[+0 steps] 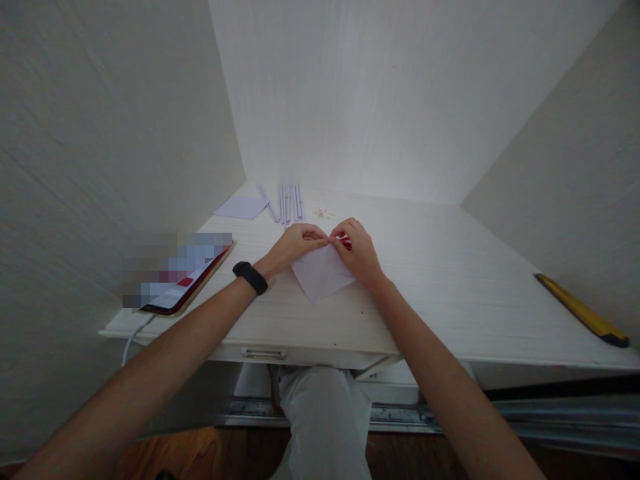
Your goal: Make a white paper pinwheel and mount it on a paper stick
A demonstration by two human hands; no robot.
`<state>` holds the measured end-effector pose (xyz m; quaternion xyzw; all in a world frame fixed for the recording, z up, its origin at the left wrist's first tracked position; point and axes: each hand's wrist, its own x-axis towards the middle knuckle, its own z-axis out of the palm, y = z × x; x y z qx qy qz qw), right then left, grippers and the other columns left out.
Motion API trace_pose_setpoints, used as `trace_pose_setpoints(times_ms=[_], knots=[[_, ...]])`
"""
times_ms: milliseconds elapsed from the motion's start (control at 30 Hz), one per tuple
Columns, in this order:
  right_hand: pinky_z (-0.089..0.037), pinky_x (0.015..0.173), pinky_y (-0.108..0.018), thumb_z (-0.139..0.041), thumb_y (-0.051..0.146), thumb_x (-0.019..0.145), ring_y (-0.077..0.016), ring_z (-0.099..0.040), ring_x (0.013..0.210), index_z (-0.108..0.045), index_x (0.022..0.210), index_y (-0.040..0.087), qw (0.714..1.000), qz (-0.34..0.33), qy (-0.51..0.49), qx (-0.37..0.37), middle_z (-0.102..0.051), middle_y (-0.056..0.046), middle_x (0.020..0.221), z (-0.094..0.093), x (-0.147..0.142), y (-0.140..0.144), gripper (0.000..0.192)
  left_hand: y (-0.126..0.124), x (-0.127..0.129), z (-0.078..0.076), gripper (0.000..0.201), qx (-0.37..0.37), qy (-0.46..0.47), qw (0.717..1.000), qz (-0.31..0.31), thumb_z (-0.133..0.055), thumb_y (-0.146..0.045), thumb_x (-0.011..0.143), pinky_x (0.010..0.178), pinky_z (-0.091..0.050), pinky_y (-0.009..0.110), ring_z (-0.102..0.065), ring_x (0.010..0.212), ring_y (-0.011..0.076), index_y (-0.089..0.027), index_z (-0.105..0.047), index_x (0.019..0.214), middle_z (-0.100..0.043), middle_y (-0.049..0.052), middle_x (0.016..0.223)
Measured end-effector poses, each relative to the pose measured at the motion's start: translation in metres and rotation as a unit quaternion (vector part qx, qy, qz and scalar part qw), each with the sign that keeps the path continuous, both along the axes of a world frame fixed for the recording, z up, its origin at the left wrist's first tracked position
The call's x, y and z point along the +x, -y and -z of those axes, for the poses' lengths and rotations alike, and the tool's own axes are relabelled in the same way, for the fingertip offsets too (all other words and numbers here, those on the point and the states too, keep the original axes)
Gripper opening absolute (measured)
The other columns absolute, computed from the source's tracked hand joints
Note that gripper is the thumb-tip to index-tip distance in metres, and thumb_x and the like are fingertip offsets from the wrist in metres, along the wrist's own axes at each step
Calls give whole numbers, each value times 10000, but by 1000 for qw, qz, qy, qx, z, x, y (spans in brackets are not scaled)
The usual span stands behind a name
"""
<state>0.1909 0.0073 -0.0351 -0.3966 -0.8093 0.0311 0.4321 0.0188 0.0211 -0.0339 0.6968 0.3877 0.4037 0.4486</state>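
A square sheet of white paper (323, 275) lies on the white desk, turned so one corner points toward me. My left hand (301, 241) is closed, its thumb and fingertips pinching the paper's far corner. The fingertips of my right hand (356, 248) meet them there, closed on the same corner. Something red (347, 243) shows between the fingers of my right hand; its kind is mostly hidden. Just beyond my hands are several rolled paper tubes (287, 203) side by side, and a scatter of small pale bits (323, 213).
More white paper (242, 207) lies at the back left. A lit phone (193, 283) with a white cable (131, 339) rests near the left wall. A long yellow tool with a black end (580, 310) lies along the right wall. A drawer handle (264, 353) is on the desk front.
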Motion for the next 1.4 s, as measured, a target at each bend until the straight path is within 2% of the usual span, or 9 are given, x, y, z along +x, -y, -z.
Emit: trace_pose_setpoints(times_ms=[200,533,767,1033,1400], knots=[[-412,706,-298,-530,196,816,-169,-513,790,-517,743,190,998,-3,-17,-52,-552,-44,806,4,0,-4,74,0,1,4,281,20,-10,1000,10,-678,-411,694,613,-422,229,-589,681,126,-138,-641,748,-663,44,743],[-413,691,-296,-505,204,810,-160,-506,751,-490,740,191,998,14,-30,-52,-540,-36,775,6,-2,-4,73,0,0,1,182,35,-23,999,-20,-639,-312,702,620,-419,234,-587,701,136,-139,-639,758,-655,43,754],[-437,693,-293,-518,223,799,-153,-522,752,-493,733,193,993,2,-87,-75,-545,-34,783,6,-3,-6,77,4,2,-5,179,32,-14,999,-38,-640,-311,681,590,-408,231,-569,662,132,-140,-631,735,-641,33,713],[-441,696,-287,-520,220,804,-149,-532,754,-498,743,187,995,1,-67,-69,-554,-37,780,3,-3,-3,74,8,4,-7,227,24,1,999,-28,-654,-350,681,594,-410,234,-572,671,135,-134,-636,749,-649,43,733],[-475,703,-301,-570,232,754,-148,-558,760,-551,766,188,981,-29,-141,-128,-585,-24,789,9,-2,-10,49,6,2,-7,197,35,-1,998,-47,-641,-328,669,573,-388,221,-553,651,122,-147,-618,743,-629,22,712]])
